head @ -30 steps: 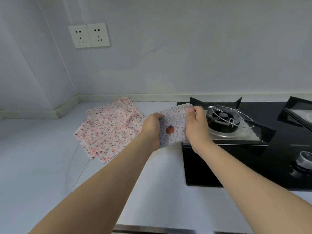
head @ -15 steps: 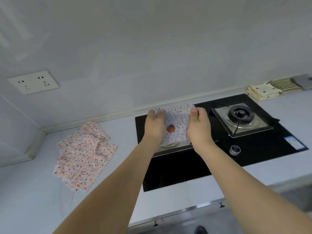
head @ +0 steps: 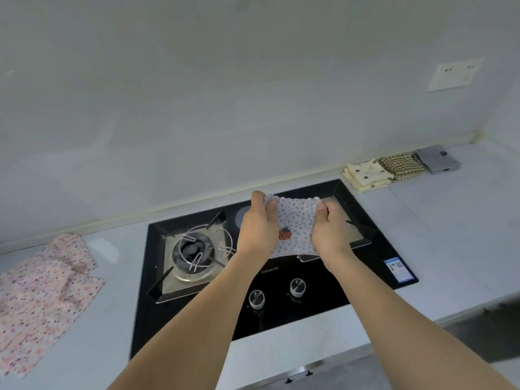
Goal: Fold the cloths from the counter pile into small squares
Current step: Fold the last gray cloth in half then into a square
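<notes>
Cloth (head: 295, 223) (folded) | left hand (head: 260, 226) pinching | right hand (head: 330, 229) pinching

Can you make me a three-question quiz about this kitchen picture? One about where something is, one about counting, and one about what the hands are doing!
1. Where is the pink flowery cloth?
A. on the counter left of the stove
B. on the burner
C. on the floor

2. How many folded cloths lie in the row by the wall?
A. one
B. three
C. five

3. What are the hands doing with the dotted cloth?
A. pressing it flat on the counter
B. holding it up by its top corners
C. not touching it

Answers: 1 A, the pink flowery cloth lies left of the stove. 2 B, cream, checked and grey. 3 B, left hand and right hand pinch the dotted cloth above the stove.
</notes>
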`<state>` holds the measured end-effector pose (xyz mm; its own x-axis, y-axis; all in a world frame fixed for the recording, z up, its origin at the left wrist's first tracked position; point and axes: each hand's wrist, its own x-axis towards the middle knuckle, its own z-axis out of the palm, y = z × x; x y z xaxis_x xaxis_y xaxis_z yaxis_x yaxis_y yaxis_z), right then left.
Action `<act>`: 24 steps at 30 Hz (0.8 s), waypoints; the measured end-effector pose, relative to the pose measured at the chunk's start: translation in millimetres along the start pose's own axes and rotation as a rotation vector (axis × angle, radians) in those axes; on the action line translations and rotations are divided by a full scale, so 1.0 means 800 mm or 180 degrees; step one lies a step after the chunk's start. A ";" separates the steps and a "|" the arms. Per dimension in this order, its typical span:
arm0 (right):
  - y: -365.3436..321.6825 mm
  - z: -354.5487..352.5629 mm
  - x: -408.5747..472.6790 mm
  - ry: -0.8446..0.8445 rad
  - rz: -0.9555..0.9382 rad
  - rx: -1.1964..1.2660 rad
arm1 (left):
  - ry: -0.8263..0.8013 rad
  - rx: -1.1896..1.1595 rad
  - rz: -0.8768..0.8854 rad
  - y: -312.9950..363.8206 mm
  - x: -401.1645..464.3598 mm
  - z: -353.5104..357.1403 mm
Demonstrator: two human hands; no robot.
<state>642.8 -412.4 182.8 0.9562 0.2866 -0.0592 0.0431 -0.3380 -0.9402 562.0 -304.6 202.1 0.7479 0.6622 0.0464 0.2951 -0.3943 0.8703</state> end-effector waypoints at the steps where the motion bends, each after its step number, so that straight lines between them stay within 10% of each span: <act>1: 0.005 -0.006 0.010 -0.0002 0.0009 -0.0065 | -0.0036 0.0008 -0.0057 0.001 0.008 0.011; 17: 0.126 -0.248 0.216 0.0158 0.0643 0.0069 | -0.0853 -0.0765 -0.0939 0.112 0.103 0.322; 24: 0.166 -0.347 0.298 -0.0653 0.2386 0.1715 | -0.1060 -0.0676 -0.1330 0.141 0.153 0.409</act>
<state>956.5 -637.7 136.5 0.6087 0.3320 -0.7206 -0.7507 -0.0529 -0.6585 881.6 -476.3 145.9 0.7505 0.4843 -0.4497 0.5057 0.0172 0.8625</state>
